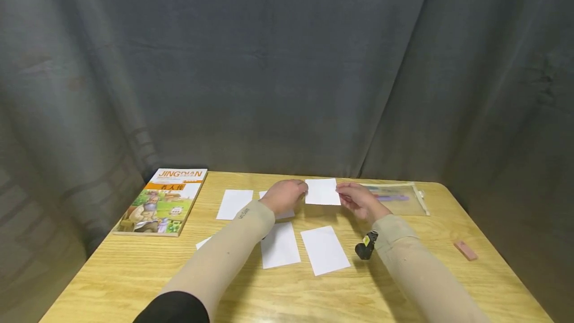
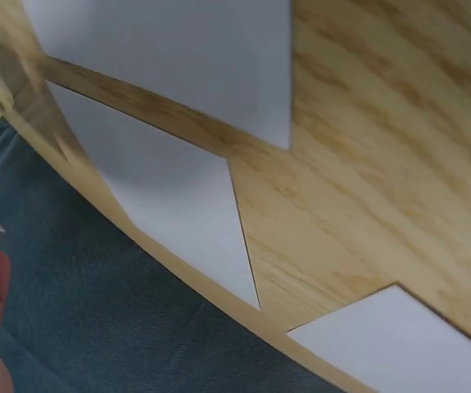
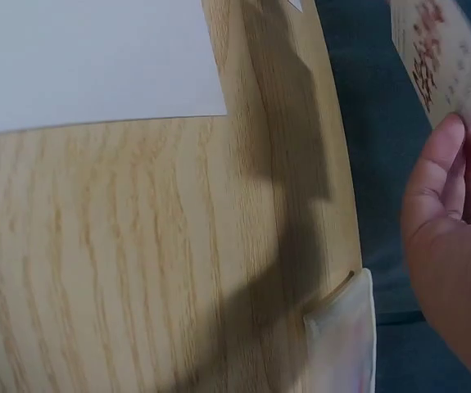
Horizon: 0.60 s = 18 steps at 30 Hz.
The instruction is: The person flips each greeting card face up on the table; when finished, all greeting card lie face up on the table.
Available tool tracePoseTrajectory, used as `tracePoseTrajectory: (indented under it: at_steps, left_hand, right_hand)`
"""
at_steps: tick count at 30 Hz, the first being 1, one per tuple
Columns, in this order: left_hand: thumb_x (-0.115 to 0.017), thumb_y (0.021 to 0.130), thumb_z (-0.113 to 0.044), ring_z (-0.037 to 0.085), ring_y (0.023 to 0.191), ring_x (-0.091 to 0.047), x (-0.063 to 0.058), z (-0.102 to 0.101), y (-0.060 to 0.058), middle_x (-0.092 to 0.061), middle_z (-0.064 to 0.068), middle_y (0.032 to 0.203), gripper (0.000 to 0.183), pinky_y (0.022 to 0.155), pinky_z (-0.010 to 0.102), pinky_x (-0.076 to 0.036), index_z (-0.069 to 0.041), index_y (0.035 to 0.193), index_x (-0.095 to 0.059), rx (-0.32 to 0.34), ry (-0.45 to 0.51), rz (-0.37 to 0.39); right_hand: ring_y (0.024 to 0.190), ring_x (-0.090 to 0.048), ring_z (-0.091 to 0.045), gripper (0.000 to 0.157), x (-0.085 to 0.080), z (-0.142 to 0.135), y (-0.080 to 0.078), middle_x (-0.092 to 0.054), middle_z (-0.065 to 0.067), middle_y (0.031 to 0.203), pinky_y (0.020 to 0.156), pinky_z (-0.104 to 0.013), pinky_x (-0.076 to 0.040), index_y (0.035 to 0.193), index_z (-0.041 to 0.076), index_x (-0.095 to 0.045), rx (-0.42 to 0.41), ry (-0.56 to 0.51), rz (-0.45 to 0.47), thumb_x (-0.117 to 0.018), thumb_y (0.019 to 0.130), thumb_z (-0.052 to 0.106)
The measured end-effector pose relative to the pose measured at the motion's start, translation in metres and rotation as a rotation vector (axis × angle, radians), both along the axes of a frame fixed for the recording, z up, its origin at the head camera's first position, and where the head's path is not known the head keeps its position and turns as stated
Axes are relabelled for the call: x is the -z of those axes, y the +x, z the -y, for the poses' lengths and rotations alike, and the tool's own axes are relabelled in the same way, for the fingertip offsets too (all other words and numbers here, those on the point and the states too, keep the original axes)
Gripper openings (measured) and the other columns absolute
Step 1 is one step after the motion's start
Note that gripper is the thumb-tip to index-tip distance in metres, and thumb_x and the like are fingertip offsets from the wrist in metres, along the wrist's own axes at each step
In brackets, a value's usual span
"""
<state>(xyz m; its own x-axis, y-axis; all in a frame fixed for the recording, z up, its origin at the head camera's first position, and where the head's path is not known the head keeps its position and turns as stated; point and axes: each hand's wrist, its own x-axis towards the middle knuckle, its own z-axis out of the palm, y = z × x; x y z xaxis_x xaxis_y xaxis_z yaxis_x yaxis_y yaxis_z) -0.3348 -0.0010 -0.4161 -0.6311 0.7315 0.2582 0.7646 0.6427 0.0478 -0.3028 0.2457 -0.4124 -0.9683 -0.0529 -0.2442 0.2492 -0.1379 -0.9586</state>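
While I watched through the head camera, the raised card stood off the table, well to the right of the book, its plain white face toward me. The right hand had thumb and fingers clamped on its right edge; through the right wrist view I made out reddish markings on the reverse, too blurred to read. The left hand held the opposite edge at its fingertips, the thumb out of my sight.

To the right of the book, across a strip of wood, lay a first card, level with the book's middle. A second card came next in that direction, partly hidden under the left hand. Farther right of the book and mostly nearer me than its lower edge, a third card and a fourth card lay apart, a narrow gap of wood between them. A fifth card showed me only a corner, just off the book's lower right.

Far right of the book, a clear pouch ran along the table's back edge behind the right hand; farther right still, a pink block sat near the side edge.
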Motion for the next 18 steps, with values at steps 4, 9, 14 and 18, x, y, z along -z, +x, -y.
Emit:
tracePoseTrajectory:
  at_steps: [4,9,14,18]
  left_hand:
    - [-0.060,0.106,-0.010,0.012,0.080,-0.067,0.0029,0.0014,-0.0028,-0.070,-0.001,0.090,0.011,0.075,0.026,-0.056,-0.009,0.102,-0.070,0.003,0.125,0.028]
    - [-0.057,0.108,-0.013,0.009,0.064,-0.053,0.0056,0.0011,-0.0043,-0.061,-0.004,0.076,0.017,0.063,0.028,-0.049,-0.008,0.097,-0.069,-0.041,0.262,0.101]
    - [-0.059,0.107,-0.014,0.011,0.071,-0.059,0.0018,-0.0013,-0.0030,-0.068,0.002,0.087,0.013,0.065,0.029,-0.051,-0.008,0.101,-0.068,-0.111,0.344,0.174]
    - [-0.060,0.106,-0.015,0.013,0.078,-0.062,0.0001,-0.0029,-0.0038,-0.070,0.004,0.093,0.011,0.071,0.031,-0.053,-0.008,0.104,-0.069,-0.142,0.378,0.245]
  right_hand:
    - [0.069,-0.065,-0.006,0.016,-0.0017,-0.0011,0.0001,-0.068,-0.001,0.080,0.067,-0.014,-0.056,0.098,0.002,-0.066,-0.006,-0.075,0.011,-0.052,0.105,0.000]
    - [0.076,-0.067,-0.007,0.015,-0.0013,0.0012,-0.0014,-0.069,-0.003,0.087,0.074,-0.017,-0.057,0.109,-0.004,-0.062,-0.031,-0.079,-0.014,-0.048,0.107,-0.001]
    - [0.098,-0.061,-0.013,0.020,0.0005,0.0051,-0.0021,-0.063,-0.003,0.106,0.089,-0.024,-0.055,0.122,-0.006,-0.056,-0.002,0.141,-0.042,-0.055,0.106,0.007]
    - [0.119,-0.058,-0.027,0.027,0.0054,0.0063,-0.0022,-0.063,-0.008,0.117,0.104,-0.041,-0.049,0.125,-0.008,-0.056,0.016,0.296,-0.085,-0.056,0.107,0.010]
